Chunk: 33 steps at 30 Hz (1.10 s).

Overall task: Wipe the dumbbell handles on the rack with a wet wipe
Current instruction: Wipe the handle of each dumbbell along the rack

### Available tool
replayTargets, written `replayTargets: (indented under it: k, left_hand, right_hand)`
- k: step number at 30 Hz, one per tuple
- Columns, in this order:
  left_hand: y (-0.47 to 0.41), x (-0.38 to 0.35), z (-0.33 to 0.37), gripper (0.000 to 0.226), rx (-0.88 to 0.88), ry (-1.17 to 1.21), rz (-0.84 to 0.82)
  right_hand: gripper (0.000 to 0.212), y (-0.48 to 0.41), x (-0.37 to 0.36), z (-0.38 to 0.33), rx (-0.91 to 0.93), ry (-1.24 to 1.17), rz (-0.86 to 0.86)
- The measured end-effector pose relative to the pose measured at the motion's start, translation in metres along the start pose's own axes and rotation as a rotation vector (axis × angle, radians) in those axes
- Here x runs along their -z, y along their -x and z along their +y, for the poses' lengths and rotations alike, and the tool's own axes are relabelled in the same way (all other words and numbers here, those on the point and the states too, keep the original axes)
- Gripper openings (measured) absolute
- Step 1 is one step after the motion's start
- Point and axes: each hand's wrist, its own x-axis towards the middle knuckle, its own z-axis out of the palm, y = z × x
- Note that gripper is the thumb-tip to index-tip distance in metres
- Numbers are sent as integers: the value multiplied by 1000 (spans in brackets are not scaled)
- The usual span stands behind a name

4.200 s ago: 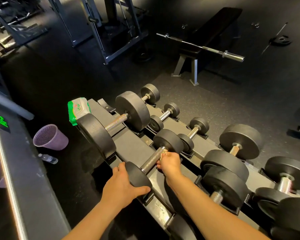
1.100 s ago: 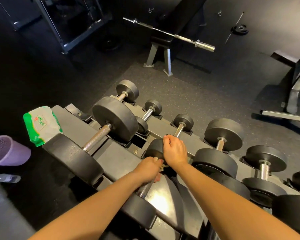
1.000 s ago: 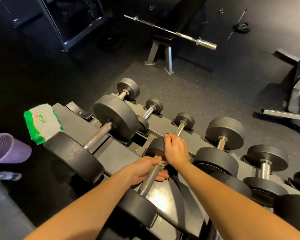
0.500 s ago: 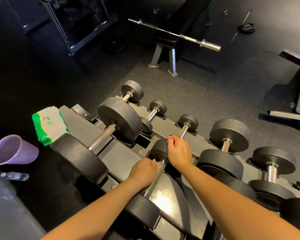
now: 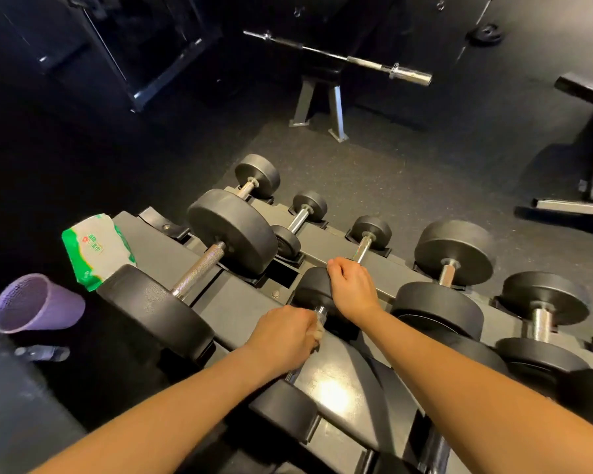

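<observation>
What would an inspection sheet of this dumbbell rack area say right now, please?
Surface: grey rack, two rows, loaded with dumbbells of mixed sizes.
Job's things: wipe wrapped on the handle of a small dumbbell; pack of wipes at the rack's left end.
Clutter: purple bin and a bottle on the floor left of the rack.
Hands: left hand grips the handle through the wipe; right hand holds that dumbbell's far end.
Cables: nothing seen.
Surroundings: dark floor, barbell across a bench beyond the rack.
</observation>
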Motion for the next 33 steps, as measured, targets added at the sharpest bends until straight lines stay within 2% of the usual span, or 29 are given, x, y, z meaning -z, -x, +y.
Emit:
replayTargets:
  k: [2, 4, 6, 7, 11, 14, 15, 16, 17, 20, 21, 23, 24, 26, 28, 30, 31, 33]
  left_hand:
    - [0, 6, 0, 24, 42, -10, -57]
    - [-6, 7, 8, 23, 67, 71, 51]
    - [-14, 2, 19, 15, -10, 118, 175]
    - [-16, -4, 24, 13, -77, 87, 182]
    - [-11, -11, 25, 19, -235, -200, 68]
    - [-3, 3, 14, 15, -137, -84, -22]
    - [1, 8, 13, 14, -75, -27, -62]
    - [4, 12, 12, 12, -9, 2, -115]
    - [5, 16, 13, 11, 32, -21, -172]
    - [8, 28, 27, 8, 57, -105, -335]
    - [7, 31, 30, 6, 65, -22, -360]
    - [7, 36, 31, 10, 126, 252, -398]
    - [8, 38, 29, 15, 169, 390, -396]
    - [18, 37, 23, 16, 240, 513, -307]
    - [34, 32, 14, 13, 268, 481, -155]
    - [52, 32, 6, 10, 296, 345, -46]
    - [61, 34, 3, 21, 316, 270, -32]
    - [80, 39, 0, 58, 380, 195, -73]
  right_hand:
    - [43, 0, 0, -1, 3, -2, 5]
    - [43, 1, 0, -1, 13, 3, 14]
    - [43, 1, 3, -2, 20, 7, 7]
    - [43, 2, 5, -3, 14, 4, -11]
    - [34, 14, 19, -4, -26, -52, -109]
    - [10, 40, 39, 3, 128, 98, 100]
    - [9, 51, 46, 3, 152, 97, 148]
    - [13, 59, 50, 3, 130, 70, 124]
    - [15, 66, 50, 4, 72, 51, 31]
    - [14, 82, 38, 6, -80, 112, -374]
    - [14, 86, 34, 5, -134, 37, -448]
    - [19, 94, 23, 2, -289, -295, -490]
    - [22, 96, 18, -2, -345, -415, -476]
    - [17, 99, 9, -9, -386, -482, -410]
    - [6, 100, 1, -9, -452, -485, -353]
    - [20, 97, -2, -5, -559, -528, -228]
    - [24, 94, -2, -2, -613, -573, -134]
    - [24, 89, -9, 2, -704, -664, 21]
